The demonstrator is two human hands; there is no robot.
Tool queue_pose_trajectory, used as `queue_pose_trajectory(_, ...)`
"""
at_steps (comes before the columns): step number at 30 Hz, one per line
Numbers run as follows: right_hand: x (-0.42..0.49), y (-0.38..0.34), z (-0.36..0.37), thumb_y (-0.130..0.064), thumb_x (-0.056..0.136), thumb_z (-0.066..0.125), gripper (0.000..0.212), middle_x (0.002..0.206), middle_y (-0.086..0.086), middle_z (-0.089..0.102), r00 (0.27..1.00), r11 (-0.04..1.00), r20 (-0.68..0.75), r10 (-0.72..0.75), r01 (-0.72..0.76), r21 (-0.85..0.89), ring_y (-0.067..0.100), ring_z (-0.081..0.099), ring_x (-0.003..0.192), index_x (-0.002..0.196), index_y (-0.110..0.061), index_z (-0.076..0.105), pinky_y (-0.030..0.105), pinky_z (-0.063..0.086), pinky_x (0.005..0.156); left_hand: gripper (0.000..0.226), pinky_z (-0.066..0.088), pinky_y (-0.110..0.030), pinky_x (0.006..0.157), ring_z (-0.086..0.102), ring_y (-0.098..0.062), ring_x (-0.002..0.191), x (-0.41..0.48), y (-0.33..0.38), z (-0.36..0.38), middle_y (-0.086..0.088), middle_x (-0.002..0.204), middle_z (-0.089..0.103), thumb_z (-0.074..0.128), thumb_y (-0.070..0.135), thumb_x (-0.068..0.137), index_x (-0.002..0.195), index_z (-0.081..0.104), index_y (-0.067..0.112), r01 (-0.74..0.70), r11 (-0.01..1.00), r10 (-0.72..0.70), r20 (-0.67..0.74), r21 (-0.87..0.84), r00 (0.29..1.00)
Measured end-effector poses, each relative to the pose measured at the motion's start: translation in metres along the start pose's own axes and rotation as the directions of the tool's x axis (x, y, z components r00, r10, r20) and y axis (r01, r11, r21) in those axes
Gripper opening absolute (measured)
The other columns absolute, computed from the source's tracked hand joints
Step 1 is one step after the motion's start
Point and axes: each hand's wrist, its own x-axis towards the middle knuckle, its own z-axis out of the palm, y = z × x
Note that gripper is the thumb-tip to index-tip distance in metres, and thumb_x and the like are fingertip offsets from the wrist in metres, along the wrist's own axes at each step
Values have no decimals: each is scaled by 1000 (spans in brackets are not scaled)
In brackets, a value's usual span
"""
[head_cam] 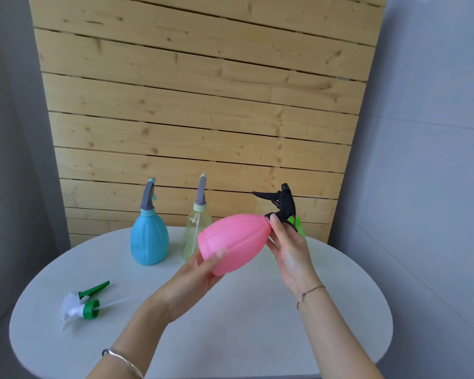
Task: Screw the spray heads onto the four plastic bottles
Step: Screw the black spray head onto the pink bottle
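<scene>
Above the bench [230,337], the left hand [200,272] cups the base of the tilted pink bottle [234,240] in a loose grip. The right hand [290,247], palm up, pinches the black spray head [283,205] at its neck. A green bottle [296,222] is mostly hidden behind that hand.

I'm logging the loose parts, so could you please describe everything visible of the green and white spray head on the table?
The green and white spray head lies on its side, loose, on the white round table, near its left edge. It looks plastic: white body, green trigger, green screw collar, and a thin clear dip tube pointing right. Neither hand touches it; no bottle is attached.
</scene>
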Motion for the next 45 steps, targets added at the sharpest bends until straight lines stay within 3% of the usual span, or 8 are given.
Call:
queue_pose_trajectory(3,-2,-2,4,-36,71,70,31,93,-7,75,999,1000,30,-19,20,-23,8,67,91,93,-14,72,21,53,80,81,60,-39,76,69,-31,104,0,1,4,-14,125,61,47,75,64,132,40,30,138,986,-139,-4,-89,990)
queue_pose_trajectory(13,-1,-7,9,-26,81,67,13,80,-10,75,997,997,-16,-82,81,-11,8,66,84,85,-14,72,23,54,84,64,60,-28,70,72,-30,95,-1,2,8,-10,128,56,59,62,64,123,42,44,-81,994,71,-133,-70,989)
queue_pose_trajectory(22,-6,-9,11,-32,78,61,35,119,-2,68,962,998,272,-20,35,-52,9,60,116,110,-19,66,25,47,98,68,61,-36,54,71,-27,69,-1,-3,8,-15,81,73,40,74,77,117,53,21,205,951,-234,-108,-233,966)
queue_pose_trajectory(30,-6,1,24,-37,68,69,34,95,-5,76,989,991,81,-123,126,-41,5,68,98,95,-17,72,19,52,88,75,56,-27,46,60,-24,54,0,-4,13,-13,69,68,49,74,65,112,55,17,139,955,-180,-138,-264,974)
queue_pose_trajectory(34,-4,3,22,-36,76,67,25,100,-6,76,993,989,65,-99,105,-100,3,67,98,95,-20,72,25,52,91,78,58,-27,49,65,-21,58,4,-5,15,-14,77,67,43,76,65,114,52,16,106,983,-138,-221,-149,965)
queue_pose_trajectory(41,8,3,7,-18,85,67,13,99,-7,74,990,964,6,-139,137,-229,5,66,96,97,-18,71,21,51,89,64,53,-33,79,61,-24,103,5,-5,5,-8,128,53,31,60,91,142,30,21,192,957,-92,-399,219,912)
queue_pose_trajectory(43,16,1,2,-17,83,69,9,86,-17,72,978,928,11,-208,201,-314,-5,65,84,90,-23,70,10,48,79,62,45,-35,91,53,-24,113,6,-11,-4,-6,135,50,42,55,91,142,33,21,242,845,11,-467,477,884)
queue_pose_trajectory(45,27,3,-3,-18,82,70,9,83,-17,70,972,888,19,-234,222,-402,-8,63,77,90,-21,70,7,47,73,58,38,-36,101,43,-24,126,4,-18,-13,-3,139,48,48,53,89,138,39,22,299,487,216,-444,821,869)
